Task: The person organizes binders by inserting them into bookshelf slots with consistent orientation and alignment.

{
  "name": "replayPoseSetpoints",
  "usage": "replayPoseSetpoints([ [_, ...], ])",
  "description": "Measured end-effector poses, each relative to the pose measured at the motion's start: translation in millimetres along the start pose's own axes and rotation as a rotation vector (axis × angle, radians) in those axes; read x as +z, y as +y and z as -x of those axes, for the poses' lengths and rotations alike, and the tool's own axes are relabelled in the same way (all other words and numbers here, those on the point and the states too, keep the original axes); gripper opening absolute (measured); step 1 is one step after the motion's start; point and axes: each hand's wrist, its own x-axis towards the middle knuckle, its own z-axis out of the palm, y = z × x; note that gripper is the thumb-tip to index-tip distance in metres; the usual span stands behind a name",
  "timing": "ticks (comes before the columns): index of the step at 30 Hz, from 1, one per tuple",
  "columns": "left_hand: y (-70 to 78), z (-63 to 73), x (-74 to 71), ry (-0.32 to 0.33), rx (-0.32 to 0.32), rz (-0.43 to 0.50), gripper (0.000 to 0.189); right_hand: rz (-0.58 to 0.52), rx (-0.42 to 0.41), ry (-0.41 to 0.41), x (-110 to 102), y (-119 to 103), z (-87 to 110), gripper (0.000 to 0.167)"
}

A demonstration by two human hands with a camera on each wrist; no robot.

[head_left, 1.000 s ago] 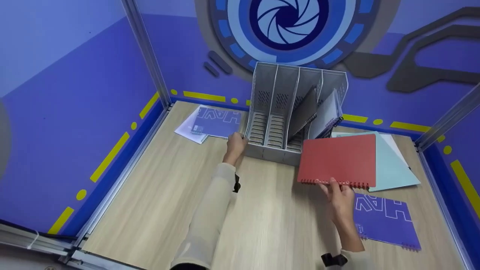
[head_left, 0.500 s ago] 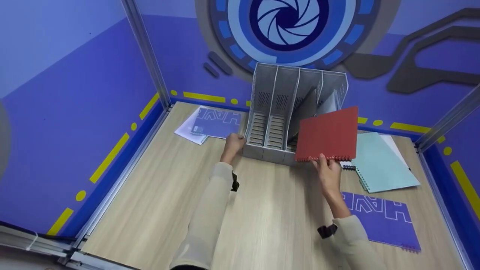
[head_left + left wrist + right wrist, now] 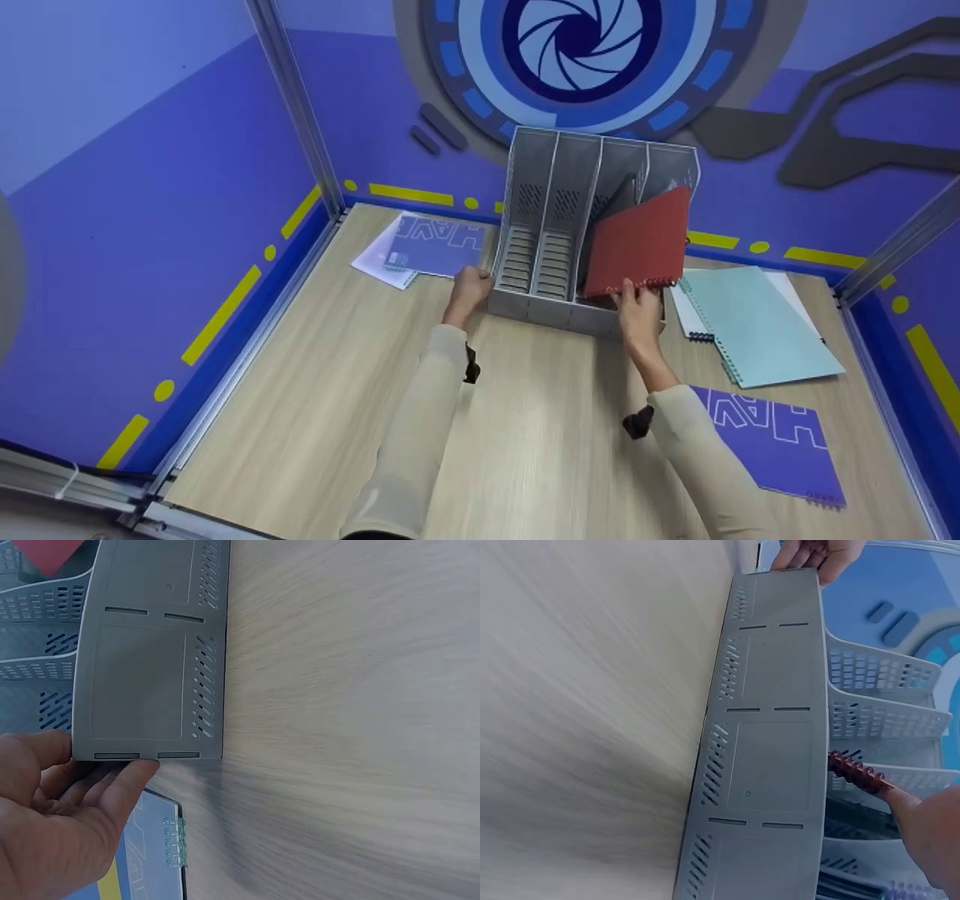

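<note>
A grey magazine file holder [image 3: 551, 313] with several upright compartments stands at the back of the table. My left hand [image 3: 469, 291] grips its front left corner; in the left wrist view the thumb is over the rim and the fingers [image 3: 124, 791] lie against the outer side. My right hand [image 3: 640, 319] pinches a red spiral notebook [image 3: 637, 240] by its coil edge, tilted within the third compartment from the left. The right wrist view has the red coil [image 3: 859, 774] just behind the front wall. A dark notebook [image 3: 619, 196] leans in that compartment, partly hidden by the red one.
Right of the holder, a mint spiral notebook [image 3: 765, 326] overlaps white ones. A purple notebook [image 3: 799, 450] lies nearer the front right, partly under the right sleeve. Another purple notebook [image 3: 439, 244] rests on a pale one at the back left. A patterned wall [image 3: 420, 90] closes the back.
My right hand has carried the red notebook left and away from me, from over the mint notebook into the holder's third compartment. The left hand has stayed on the holder's corner.
</note>
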Motion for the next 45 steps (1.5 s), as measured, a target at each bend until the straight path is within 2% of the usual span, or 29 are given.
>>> replayPoseSetpoints([
  [6,-0.5,-0.5,-0.1,0.020,0.030,-0.007,0.050,0.234,-0.045,0.049,19.3,6.2,-19.3,0.038],
  [13,1.0,-2.0,0.8,0.007,-0.004,-0.018,0.047,0.205,0.013,0.063,34.4,13.8,-31.9,0.036],
  [19,1.3,-2.2,1.1,0.019,-0.036,-0.023,0.048,0.254,-0.013,0.082,41.9,14.3,-44.5,0.034],
  [26,0.7,-1.3,2.4,0.008,0.019,-0.045,0.050,0.295,-0.031,0.049,45.0,15.2,-54.9,0.032],
  [30,1.0,-1.0,0.3,0.009,0.025,-0.052,0.049,0.342,-0.041,0.008,41.5,15.4,-55.7,0.031],
  [37,0.4,-0.4,0.1,0.007,0.021,-0.018,0.048,0.392,0.044,-0.188,27.1,17.0,-51.9,0.030],
  [41,-0.3,-0.1,-0.6,0.007,0.016,-0.008,0.049,0.460,0.016,-0.276,22.9,15.1,-53.5,0.030],
  [45,0.2,-1.2,-1.5,0.009,0.027,-0.022,0.050,0.506,-0.011,-0.302,24.5,12.8,-55.9,0.028],
])
